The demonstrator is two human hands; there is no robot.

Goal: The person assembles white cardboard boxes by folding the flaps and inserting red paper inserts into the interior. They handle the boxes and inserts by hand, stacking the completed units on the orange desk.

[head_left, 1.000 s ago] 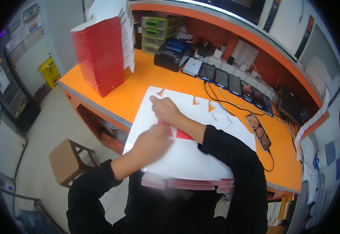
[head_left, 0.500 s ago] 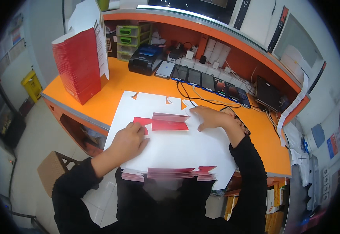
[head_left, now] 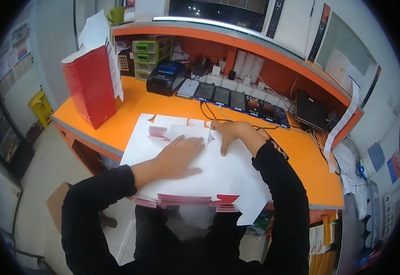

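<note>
A stack of white die-cut cardboard sheets (head_left: pixel 218 176) with red undersides lies across the desk's near edge. My left hand (head_left: pixel 177 158) rests flat on the top sheet, its fingers stretched onto a white flap (head_left: pixel 188 131) folded inward at the far side. Beside that flap, a small pinkish-red flap (head_left: pixel 158 131) stands partly up. At the far right edge of the sheets sits my right hand (head_left: pixel 234 134), thumb and fingers spread and touching the cardboard. Bent flaps with red faces (head_left: pixel 184 199) hang over the near edge.
A tall red-and-white stack of folded cardboard (head_left: pixel 90 87) stands at the desk's left. Behind are a black printer (head_left: pixel 166 79), a row of phones (head_left: pixel 237 101) with cables and a dark laptop-like device (head_left: pixel 311 111). A brown stool (head_left: pixel 58 201) is on the floor at left.
My left hand has moved right and away from me, pressing down the middle flap that stood up red. The sheets appear slightly lower left; my right hand stays at their far right edge.
</note>
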